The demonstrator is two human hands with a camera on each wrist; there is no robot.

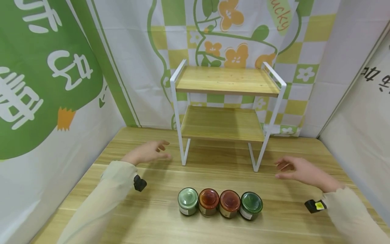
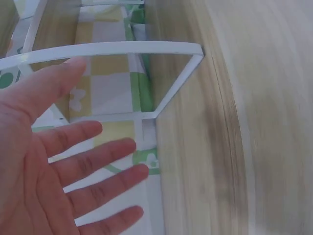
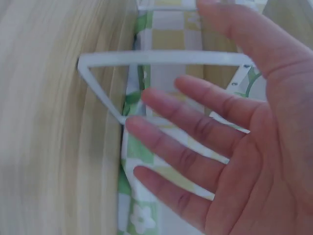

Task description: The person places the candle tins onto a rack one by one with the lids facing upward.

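Shelf [image 1: 225, 122] untouched between left hand [image 1: 147, 152] and right hand [image 1: 301, 171], fingers [image 2: 107, 187] spread.

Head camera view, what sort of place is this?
Probably a small curtained booth for tabletop work: printed cloth hangs behind and beside a wood-grain table, which holds a two-tier shelf and four small jars.

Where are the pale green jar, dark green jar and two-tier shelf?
Pale green jar [image 1: 188, 197], head view, on its top.
Dark green jar [image 1: 252, 202], head view, on its top.
Two-tier shelf [image 1: 223, 122], head view, on its lower board.
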